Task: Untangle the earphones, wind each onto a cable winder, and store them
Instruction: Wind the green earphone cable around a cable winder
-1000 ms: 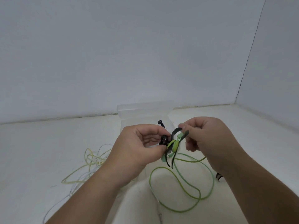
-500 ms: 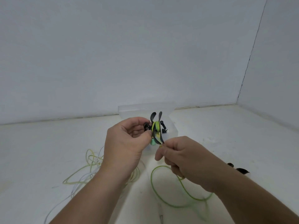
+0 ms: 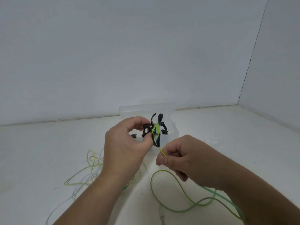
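Note:
My left hand [image 3: 125, 148] holds up a black cable winder [image 3: 156, 129] between thumb and fingers, with green earphone cable wrapped round its middle and the black earbuds tucked against my fingers. Just below and right of it, my right hand [image 3: 186, 158] pinches the bright green cable [image 3: 162, 151] a short way under the winder. The loose rest of this green cable [image 3: 175, 198] loops across the white surface below my right wrist, ending in a metal plug [image 3: 162, 219]. A pale yellow and white earphone tangle [image 3: 92, 166] lies to the left.
A clear plastic storage box [image 3: 173, 127] with its lid up stands behind my hands; dark pieces show inside it. White walls close the space at the back and right. The surface is white all round.
The winder turned upright in my left hand, prongs now pointing up. My right hand dropped from beside the winder to below it, pulling the green cable taut downward.

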Demonstrator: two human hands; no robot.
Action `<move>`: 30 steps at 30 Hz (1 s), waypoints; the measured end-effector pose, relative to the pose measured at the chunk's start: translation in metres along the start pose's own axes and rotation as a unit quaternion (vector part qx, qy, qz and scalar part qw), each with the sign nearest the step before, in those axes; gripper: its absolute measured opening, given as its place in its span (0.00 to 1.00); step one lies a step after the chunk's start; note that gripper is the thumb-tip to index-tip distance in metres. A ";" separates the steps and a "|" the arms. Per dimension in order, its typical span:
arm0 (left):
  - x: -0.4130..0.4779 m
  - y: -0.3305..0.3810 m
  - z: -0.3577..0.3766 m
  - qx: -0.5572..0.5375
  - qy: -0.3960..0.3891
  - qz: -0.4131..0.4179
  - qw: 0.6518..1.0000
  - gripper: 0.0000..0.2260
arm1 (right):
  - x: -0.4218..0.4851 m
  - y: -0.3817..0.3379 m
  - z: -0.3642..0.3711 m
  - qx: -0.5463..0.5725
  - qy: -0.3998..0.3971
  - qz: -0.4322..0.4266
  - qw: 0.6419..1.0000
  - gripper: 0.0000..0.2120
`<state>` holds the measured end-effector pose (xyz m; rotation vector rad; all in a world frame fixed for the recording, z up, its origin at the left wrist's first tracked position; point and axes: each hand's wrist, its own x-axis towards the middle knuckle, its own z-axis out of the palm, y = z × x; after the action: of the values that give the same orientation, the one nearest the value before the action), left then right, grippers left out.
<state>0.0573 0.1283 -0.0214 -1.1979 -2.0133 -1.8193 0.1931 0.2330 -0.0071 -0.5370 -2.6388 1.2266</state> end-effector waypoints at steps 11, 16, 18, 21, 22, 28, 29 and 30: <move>0.002 -0.004 0.002 -0.036 0.002 -0.024 0.999 0.11 | 0.000 0.000 0.002 0.060 -0.017 0.014 0.998 0.13; 0.003 -0.004 -0.001 -0.017 -0.005 -0.011 1.000 0.12 | -0.001 0.002 -0.002 0.078 -0.002 0.016 0.997 0.14; 0.003 -0.005 -0.001 -0.014 -0.009 -0.010 1.000 0.12 | -0.001 0.002 -0.003 0.084 -0.003 0.018 0.996 0.14; 0.003 -0.006 -0.001 -0.010 -0.014 -0.010 1.000 0.12 | -0.001 0.002 -0.004 0.082 0.002 0.020 0.996 0.14; 0.003 -0.006 -0.001 -0.010 -0.015 -0.010 1.000 0.12 | -0.001 0.002 -0.005 0.084 0.004 0.020 0.996 0.14; -0.003 -0.001 0.001 0.029 -0.030 0.039 0.998 0.12 | -0.003 0.001 -0.003 0.117 -0.013 -0.004 0.993 0.12; -0.004 -0.001 0.002 0.045 -0.039 0.055 0.997 0.13 | -0.004 0.000 -0.003 0.112 -0.009 -0.015 0.994 0.11; -0.005 -0.001 0.003 0.062 -0.048 0.072 0.994 0.13 | -0.004 0.000 -0.004 0.108 -0.002 -0.027 0.994 0.10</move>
<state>0.0609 0.1286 -0.0262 -1.3777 -1.9994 -1.5750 0.1981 0.2343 -0.0039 -0.4239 -2.4643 1.4715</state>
